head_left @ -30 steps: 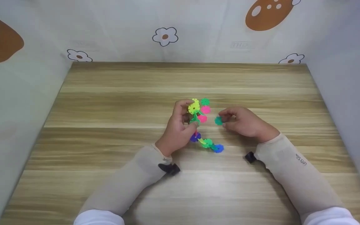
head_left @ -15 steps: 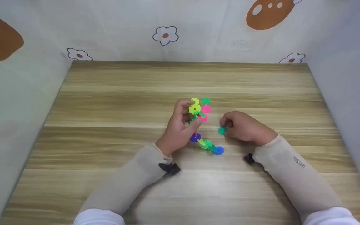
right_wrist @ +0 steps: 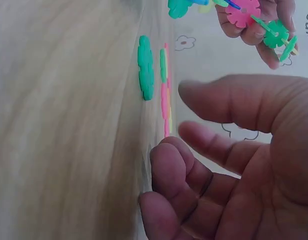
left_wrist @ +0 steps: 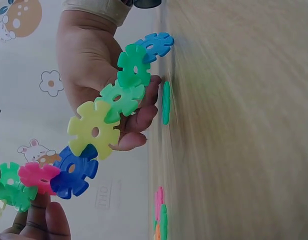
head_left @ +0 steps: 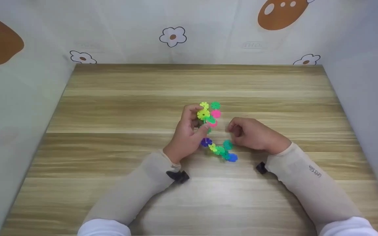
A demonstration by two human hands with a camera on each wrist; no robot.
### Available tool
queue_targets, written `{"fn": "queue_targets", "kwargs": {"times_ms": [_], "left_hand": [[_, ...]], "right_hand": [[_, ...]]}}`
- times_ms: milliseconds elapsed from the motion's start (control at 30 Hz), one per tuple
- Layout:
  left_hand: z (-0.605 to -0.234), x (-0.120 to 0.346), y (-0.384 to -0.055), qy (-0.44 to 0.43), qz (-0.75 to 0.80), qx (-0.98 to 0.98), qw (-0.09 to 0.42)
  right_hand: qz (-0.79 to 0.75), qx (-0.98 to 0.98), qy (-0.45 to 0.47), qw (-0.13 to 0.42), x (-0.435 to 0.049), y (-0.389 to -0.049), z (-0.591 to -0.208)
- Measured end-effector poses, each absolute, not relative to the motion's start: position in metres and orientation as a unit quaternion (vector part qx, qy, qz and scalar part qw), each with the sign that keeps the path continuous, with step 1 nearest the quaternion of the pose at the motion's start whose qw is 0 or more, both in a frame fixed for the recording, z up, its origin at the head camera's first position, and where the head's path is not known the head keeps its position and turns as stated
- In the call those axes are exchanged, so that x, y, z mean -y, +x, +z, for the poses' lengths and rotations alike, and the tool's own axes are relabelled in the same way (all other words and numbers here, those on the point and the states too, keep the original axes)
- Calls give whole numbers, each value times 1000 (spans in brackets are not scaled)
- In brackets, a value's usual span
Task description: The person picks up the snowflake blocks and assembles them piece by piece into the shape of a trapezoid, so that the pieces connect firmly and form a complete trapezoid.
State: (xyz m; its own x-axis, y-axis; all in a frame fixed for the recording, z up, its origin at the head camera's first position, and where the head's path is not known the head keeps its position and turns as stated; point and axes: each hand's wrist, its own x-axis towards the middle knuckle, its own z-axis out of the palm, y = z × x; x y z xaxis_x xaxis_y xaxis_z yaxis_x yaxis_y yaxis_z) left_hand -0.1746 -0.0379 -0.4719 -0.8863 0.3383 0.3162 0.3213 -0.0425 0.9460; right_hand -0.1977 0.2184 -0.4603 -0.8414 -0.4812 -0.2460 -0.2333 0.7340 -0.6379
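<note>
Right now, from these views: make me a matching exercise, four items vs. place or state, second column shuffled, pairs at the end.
Column one
1. left hand
2. right hand
3. loose green flower disc nearest the right hand
4. light blue flower disc

Column two
A. flat on the table
B. at the end of the chain of flower discs farthest from the hand gripping it
C. holds nothing
D. grips the chain

Pairs: 1-D, 2-C, 3-A, 4-B

Soft light leaves a pale glare on the tabletop (head_left: 215, 196).
</note>
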Motion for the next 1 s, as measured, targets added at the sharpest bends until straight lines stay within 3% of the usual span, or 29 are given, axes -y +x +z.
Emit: {"fn": "queue_targets", "kwargs": {"times_ms": [233, 567, 1000], "left_hand": [[-471, 38, -175, 229, 680, -696, 2], [-471, 38, -174, 223, 681, -697, -3], [-470, 37, -172, 257, 665, -701, -6]], "right_hand": [[-320, -881, -242, 249, -215, -194, -462], [-293, -904, -224, 216, -211, -192, -464], [-637, -755, -151, 29, -192, -175, -451]]}}
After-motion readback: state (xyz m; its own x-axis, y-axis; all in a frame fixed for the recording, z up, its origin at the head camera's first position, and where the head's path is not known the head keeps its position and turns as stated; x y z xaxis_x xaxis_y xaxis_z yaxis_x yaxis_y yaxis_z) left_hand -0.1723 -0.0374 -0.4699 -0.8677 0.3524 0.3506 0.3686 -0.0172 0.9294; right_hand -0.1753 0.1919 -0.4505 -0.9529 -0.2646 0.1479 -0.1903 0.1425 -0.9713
